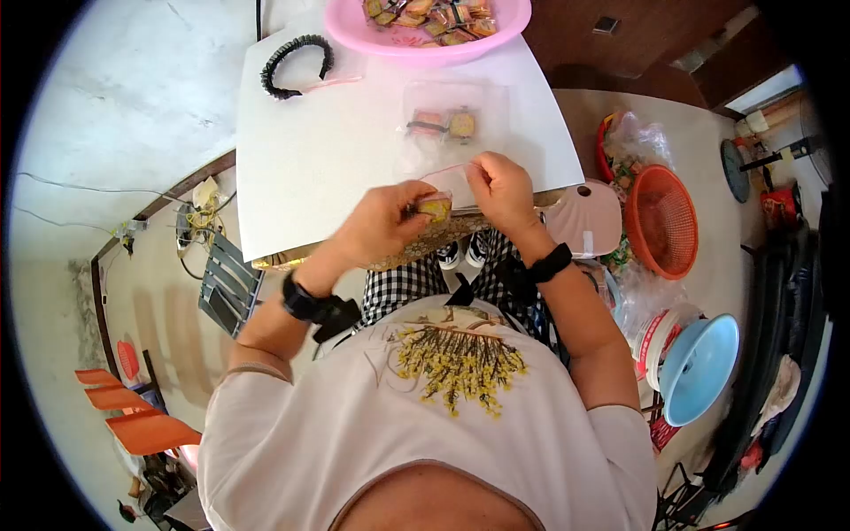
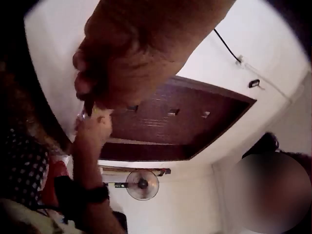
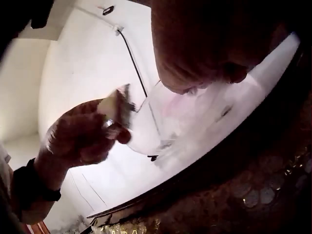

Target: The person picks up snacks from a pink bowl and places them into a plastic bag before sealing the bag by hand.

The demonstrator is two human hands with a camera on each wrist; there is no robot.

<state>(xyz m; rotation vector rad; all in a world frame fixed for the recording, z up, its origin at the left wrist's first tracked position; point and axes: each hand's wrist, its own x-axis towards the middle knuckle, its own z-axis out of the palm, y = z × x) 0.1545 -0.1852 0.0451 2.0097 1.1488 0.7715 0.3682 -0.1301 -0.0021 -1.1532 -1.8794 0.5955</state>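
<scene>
My left hand (image 1: 376, 223) grips a small yellow-and-pink piece (image 1: 435, 207) with a shiny clear surface, just over the table's front edge. The right wrist view shows that piece (image 3: 117, 108) sticking out past the left fingers. A thin pink string (image 1: 443, 170) runs between the hands, its right end pinched in my right hand (image 1: 503, 193). Beyond the hands, a clear plastic bag (image 1: 491, 97) lies on the white table (image 1: 328, 168). On the bag are a pink piece with a dark band (image 1: 427, 123) and a yellow square piece (image 1: 462, 125).
A pink basin (image 1: 434, 55) of small wrapped pieces stands at the table's far edge. Left of it lies a black beaded headband (image 1: 288, 66). Right of the table are a pink stool (image 1: 584, 221), an orange basket (image 1: 664, 221) and a blue basin (image 1: 699, 372).
</scene>
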